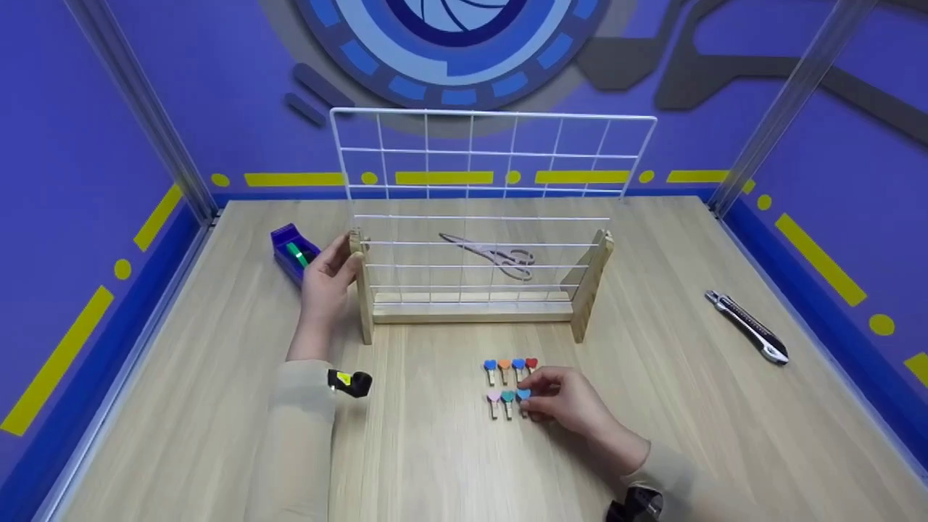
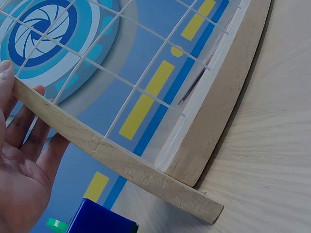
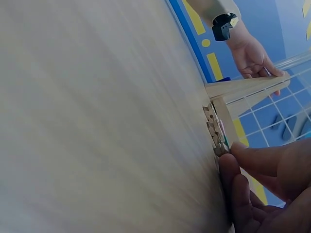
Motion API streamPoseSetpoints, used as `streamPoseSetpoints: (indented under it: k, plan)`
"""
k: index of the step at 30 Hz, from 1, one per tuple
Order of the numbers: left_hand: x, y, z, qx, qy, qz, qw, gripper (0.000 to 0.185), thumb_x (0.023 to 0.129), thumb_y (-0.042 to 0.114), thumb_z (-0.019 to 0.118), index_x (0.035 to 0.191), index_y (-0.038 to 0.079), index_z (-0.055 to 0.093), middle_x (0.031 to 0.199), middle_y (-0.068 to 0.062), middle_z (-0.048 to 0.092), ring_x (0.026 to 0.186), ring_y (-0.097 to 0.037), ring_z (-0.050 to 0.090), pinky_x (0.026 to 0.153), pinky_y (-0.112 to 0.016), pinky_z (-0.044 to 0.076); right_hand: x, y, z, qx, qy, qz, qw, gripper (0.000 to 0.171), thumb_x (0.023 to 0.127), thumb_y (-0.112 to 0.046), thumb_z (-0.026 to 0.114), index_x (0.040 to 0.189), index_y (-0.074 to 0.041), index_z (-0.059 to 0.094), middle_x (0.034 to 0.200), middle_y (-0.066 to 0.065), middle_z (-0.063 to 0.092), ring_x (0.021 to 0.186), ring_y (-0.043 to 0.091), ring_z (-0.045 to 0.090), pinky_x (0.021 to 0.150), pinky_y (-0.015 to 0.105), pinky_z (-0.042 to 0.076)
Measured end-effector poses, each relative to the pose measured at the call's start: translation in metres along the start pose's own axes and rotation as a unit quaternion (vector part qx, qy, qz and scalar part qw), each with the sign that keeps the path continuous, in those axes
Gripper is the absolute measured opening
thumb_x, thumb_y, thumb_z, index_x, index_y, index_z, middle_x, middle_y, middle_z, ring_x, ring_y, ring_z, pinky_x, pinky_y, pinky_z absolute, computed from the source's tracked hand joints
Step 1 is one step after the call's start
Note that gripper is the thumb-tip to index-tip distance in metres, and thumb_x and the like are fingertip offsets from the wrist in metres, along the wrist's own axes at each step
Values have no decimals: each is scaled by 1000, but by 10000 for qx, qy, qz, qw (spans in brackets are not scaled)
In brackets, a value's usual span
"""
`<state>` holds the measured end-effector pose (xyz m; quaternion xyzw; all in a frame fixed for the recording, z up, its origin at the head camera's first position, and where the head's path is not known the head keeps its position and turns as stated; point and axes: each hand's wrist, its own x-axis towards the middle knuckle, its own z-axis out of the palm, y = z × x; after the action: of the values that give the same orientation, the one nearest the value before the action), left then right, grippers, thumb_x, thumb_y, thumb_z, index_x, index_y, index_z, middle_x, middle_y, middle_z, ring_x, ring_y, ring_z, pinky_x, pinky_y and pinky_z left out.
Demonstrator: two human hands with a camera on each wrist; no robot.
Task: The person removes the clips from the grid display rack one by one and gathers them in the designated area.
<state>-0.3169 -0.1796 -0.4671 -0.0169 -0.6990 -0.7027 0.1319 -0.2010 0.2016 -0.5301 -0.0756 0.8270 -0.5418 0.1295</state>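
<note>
A wooden stand with a white wire grid (image 1: 471, 154) stands mid-table. My left hand (image 1: 326, 286) holds the upper end of the stand's left wooden side (image 1: 365, 312); in the left wrist view, the fingers lie behind that side piece (image 2: 97, 145). Closer to me, small heart-topped clothespins lie in two rows. The upper row has blue, orange (image 1: 504, 365), blue and red ones; the lower has pink (image 1: 494, 397), teal (image 1: 507, 396) and blue. My right hand (image 1: 576, 406) pinches the blue clothespin (image 1: 523, 394) at the lower row's right end, low over the tabletop.
Scissors (image 1: 500, 255) lie behind the wire grid. A blue tape dispenser (image 1: 285, 239) with a green part sits left of the stand, beside my left hand. At the right lies a utility knife (image 1: 747, 326). Blue walls (image 1: 819, 217) enclose the table's back and sides.
</note>
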Motion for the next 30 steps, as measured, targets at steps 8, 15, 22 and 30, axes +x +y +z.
streamPoseSetpoints:
  k: [8, 15, 22, 30]
  plan:
    - [-2, 1, -1, 105, -45, -102, 9999, 52, 104, 18, 61, 153, 7, 49, 151, -16, 56, 133, -17, 58, 93, -13, 54, 1, 1, -1, -205, -125, -114, 9996, 20, 85, 0, 81, 104, 1, 76, 76, 6, 69, 61, 11, 63, 53, 19, 52]
    - [-3, 2, -1, 151, -118, -114, 9998, 54, 103, 23, 61, 153, 8, 48, 151, -14, 57, 137, -23, 55, 95, -14, 54, 2, -1, -1, -340, -203, -163, 9991, 20, 85, -2, 82, 103, 0, 77, 76, 6, 69, 60, 10, 62, 52, 18, 52]
    - [-3, 3, -2, 177, -95, -44, 9998, 52, 104, 21, 61, 153, 8, 49, 150, -15, 58, 134, -20, 57, 95, -14, 54, 2, -1, -3, -157, -283, -234, 9992, 24, 86, -1, 80, 110, 1, 75, 78, 8, 69, 62, 12, 63, 54, 19, 53]
    - [-3, 1, -2, 42, -75, -164, 9998, 54, 103, 20, 62, 154, 8, 47, 151, -16, 57, 126, -5, 60, 94, -13, 54, -6, -14, -23, -437, 240, -110, 9987, 25, 89, -4, 78, 114, -1, 74, 87, 7, 69, 72, 14, 64, 59, 23, 56]
